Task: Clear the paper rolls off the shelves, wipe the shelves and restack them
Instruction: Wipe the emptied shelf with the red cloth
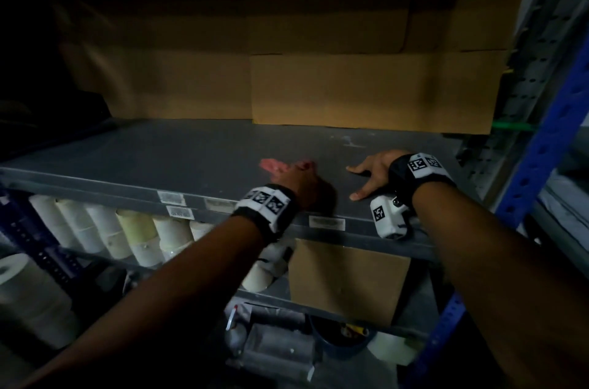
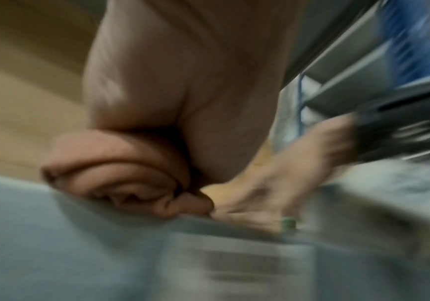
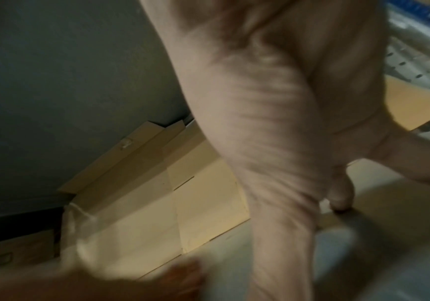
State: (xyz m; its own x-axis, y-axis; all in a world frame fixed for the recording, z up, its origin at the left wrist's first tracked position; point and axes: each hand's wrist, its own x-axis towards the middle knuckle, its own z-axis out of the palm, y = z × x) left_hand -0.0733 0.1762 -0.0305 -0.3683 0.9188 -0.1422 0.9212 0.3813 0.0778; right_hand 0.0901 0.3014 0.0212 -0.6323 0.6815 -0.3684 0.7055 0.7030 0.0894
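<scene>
The grey top shelf (image 1: 191,153) is bare of rolls. My left hand (image 1: 299,181) grips a bunched pink cloth (image 1: 274,164) and holds it down on the shelf near its front edge. In the left wrist view the cloth (image 2: 121,173) is rolled up under the palm. Just to the right, my right hand (image 1: 366,178) lies flat on the shelf with fingers spread and holds nothing. Several cream and white paper rolls (image 1: 105,229) stand in a row on the shelf below, at the left.
Flattened cardboard boxes (image 1: 350,86) line the back of the top shelf. A blue perforated upright (image 1: 548,149) stands at the right. A cardboard sheet (image 1: 347,280) leans on the lower shelf. A large roll (image 1: 28,293) sits far left, with clutter on the bottom level.
</scene>
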